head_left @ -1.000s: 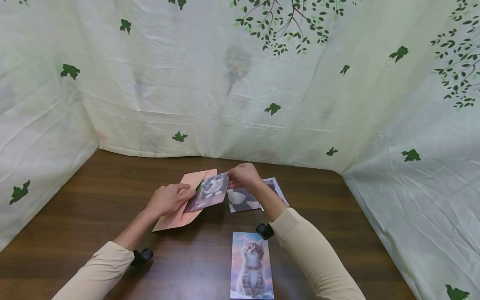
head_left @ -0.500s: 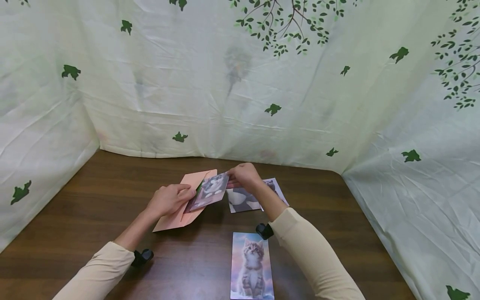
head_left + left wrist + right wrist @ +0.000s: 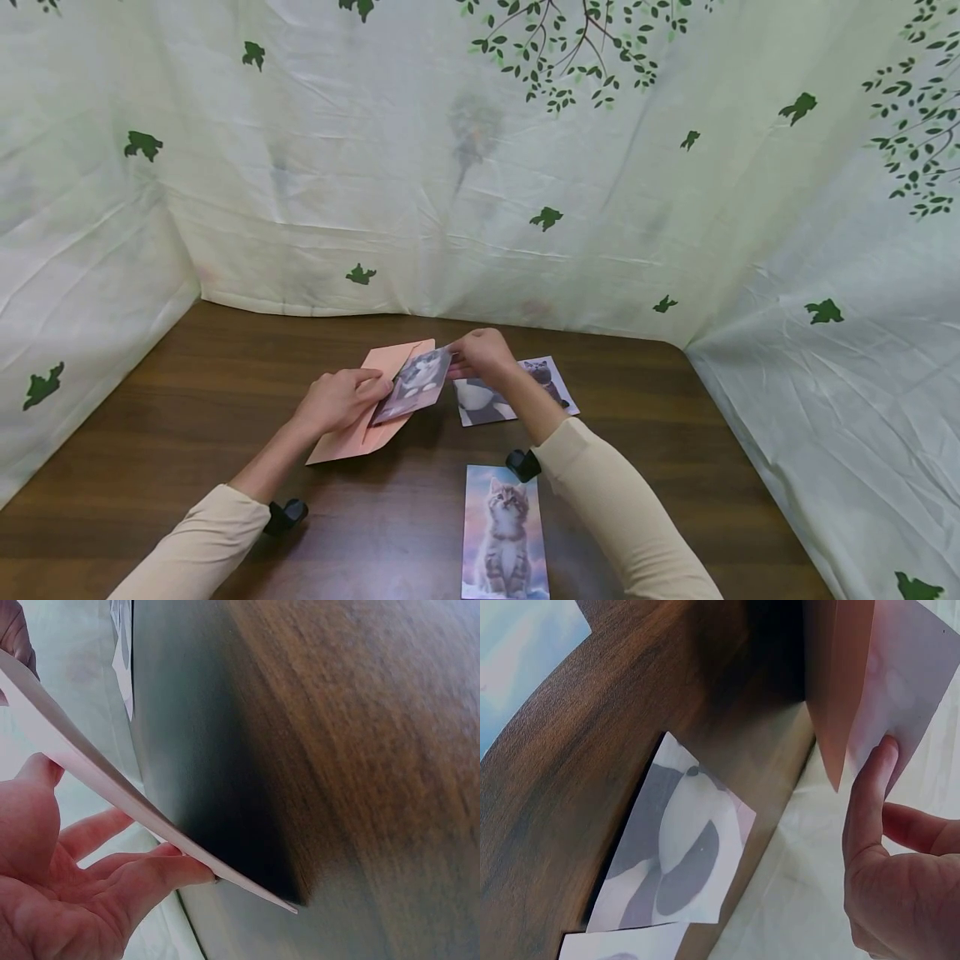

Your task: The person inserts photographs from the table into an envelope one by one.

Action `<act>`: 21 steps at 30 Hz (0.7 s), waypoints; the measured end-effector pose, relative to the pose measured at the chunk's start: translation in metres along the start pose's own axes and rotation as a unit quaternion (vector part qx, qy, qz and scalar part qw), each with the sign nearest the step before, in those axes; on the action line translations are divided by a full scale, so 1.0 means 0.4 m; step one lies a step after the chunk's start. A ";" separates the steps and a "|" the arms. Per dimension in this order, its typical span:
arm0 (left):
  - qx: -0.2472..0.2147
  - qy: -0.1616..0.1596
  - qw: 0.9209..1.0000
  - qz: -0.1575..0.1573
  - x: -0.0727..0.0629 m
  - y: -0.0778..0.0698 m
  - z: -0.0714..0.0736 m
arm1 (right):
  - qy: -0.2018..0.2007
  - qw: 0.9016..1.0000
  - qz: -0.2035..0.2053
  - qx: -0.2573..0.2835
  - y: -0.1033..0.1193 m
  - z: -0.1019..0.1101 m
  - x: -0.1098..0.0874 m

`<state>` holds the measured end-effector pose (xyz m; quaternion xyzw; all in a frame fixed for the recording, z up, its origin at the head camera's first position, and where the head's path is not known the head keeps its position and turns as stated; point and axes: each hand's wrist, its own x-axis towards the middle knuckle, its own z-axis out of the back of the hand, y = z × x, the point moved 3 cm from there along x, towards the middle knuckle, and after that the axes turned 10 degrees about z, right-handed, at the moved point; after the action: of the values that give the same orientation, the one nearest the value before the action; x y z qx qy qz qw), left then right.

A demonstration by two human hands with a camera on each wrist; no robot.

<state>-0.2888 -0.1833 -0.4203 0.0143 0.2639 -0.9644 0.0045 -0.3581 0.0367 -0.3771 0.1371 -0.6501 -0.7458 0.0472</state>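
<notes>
My left hand [image 3: 337,404] grips a peach-pink envelope [image 3: 393,356] by its lower side, holding it tilted above the table. In the left wrist view the envelope [image 3: 112,784] shows edge-on, with the thumb on one face and fingers along the other. A glossy picture card [image 3: 422,377] with grey and white animals lies partly inside the envelope's mouth. My right hand [image 3: 483,357] pinches the card's outer corner; in the right wrist view fingertips press the card [image 3: 907,682] beside the envelope's edge. The card's inner end is hidden by the envelope.
Behind the right hand lie a panda picture card [image 3: 483,404] and another animal card [image 3: 551,379], side by side. A kitten card [image 3: 504,533] lies at the near edge of the brown wooden table [image 3: 187,400]. Leaf-patterned white cloth [image 3: 420,183] hangs around the far sides.
My right hand has shifted slightly left, and the picture card has slid a little deeper into the envelope. The left hand and envelope have stayed nearly still.
</notes>
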 end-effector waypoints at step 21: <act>0.001 0.000 1.000 -0.003 0.000 0.001 -0.004 | 0.028 0.999 0.007 0.032 0.000 -0.039 -0.005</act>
<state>-0.2889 -0.1828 -0.4218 0.0134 0.2626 -0.9648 0.0016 -0.3519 0.0225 -0.3787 0.1549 -0.6727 -0.7204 0.0666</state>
